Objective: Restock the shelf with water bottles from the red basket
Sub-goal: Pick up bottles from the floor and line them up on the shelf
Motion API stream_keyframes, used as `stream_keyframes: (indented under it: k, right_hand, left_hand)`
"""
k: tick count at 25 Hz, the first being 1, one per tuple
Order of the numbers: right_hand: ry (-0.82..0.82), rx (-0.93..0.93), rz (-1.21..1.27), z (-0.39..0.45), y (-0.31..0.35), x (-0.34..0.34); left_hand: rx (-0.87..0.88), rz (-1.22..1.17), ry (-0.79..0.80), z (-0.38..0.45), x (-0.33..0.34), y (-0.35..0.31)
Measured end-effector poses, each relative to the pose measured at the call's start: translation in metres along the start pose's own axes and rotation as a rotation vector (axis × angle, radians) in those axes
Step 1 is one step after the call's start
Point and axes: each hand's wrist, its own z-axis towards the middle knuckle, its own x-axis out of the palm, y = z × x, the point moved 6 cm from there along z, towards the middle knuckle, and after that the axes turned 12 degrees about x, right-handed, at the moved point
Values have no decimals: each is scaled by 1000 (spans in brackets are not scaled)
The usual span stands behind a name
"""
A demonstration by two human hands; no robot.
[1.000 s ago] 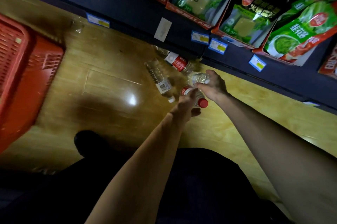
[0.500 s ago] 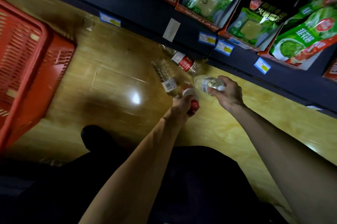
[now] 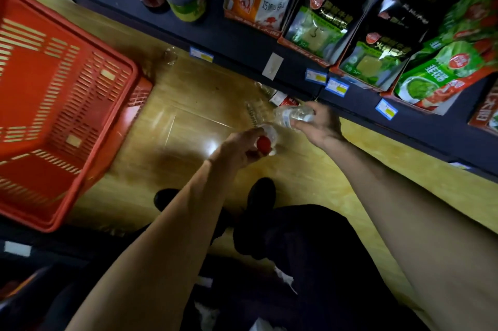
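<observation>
Two hands each hold a water bottle above the wooden floor [image 3: 188,104]. The left hand [image 3: 239,148] curls around a red-capped bottle [image 3: 266,140]; the right hand [image 3: 318,125] grips a clear bottle [image 3: 292,116] lying sideways. More bottles [image 3: 280,97] lie just beyond the hands. The red basket [image 3: 67,104] sits well left.

Both hands now hold their bottles lifted off the floor. The right hand [image 3: 320,124], earlier resting on a clear bottle [image 3: 292,116] on the floor, carries it raised. The left hand [image 3: 239,148] turns its red-capped bottle [image 3: 265,140] cap towards the camera. Two shoes show below.
</observation>
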Motion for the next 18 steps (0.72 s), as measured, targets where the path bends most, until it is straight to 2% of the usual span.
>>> stream_keyframes:
  k: [11, 15, 18]
  right_hand:
    - [109, -154, -112, -8, 87, 96]
    - [111, -234, -218, -6, 114, 140]
    - [169, -246, -221, -4, 121, 165]
  left_hand:
    - [178, 302, -339, 33, -162, -28]
    - [317, 394, -489, 42, -205, -29]
    - [419, 474, -521, 37, -219, -35]
